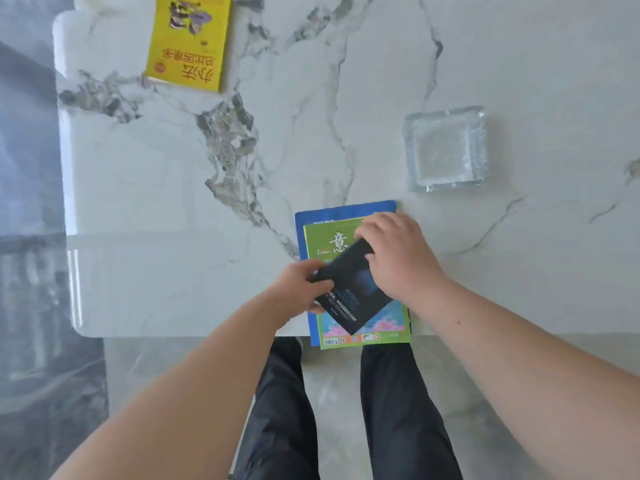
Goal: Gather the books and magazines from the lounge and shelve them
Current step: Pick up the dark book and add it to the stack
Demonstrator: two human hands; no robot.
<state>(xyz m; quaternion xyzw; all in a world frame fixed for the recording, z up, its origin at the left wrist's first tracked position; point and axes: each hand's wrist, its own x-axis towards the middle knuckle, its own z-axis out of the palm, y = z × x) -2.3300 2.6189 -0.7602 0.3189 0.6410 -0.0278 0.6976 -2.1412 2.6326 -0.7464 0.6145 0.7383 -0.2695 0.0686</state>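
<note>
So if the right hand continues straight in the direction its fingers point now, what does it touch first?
The right hand points up and to the left, gripping the dark book. Beyond its fingertips lies the green magazine, then bare marble table. The yellow book lies far along roughly that line; depth is uncertain.

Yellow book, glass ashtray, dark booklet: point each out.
yellow book (188, 43), head view, middle of its cover.
glass ashtray (446, 148), head view, centre of its hollow.
dark booklet (349, 296), head view, its lower cover.

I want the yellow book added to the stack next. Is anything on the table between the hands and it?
Nothing visible. Bare marble table lies between the hands and the yellow book at the far left; the glass ashtray sits off to the right.
</note>
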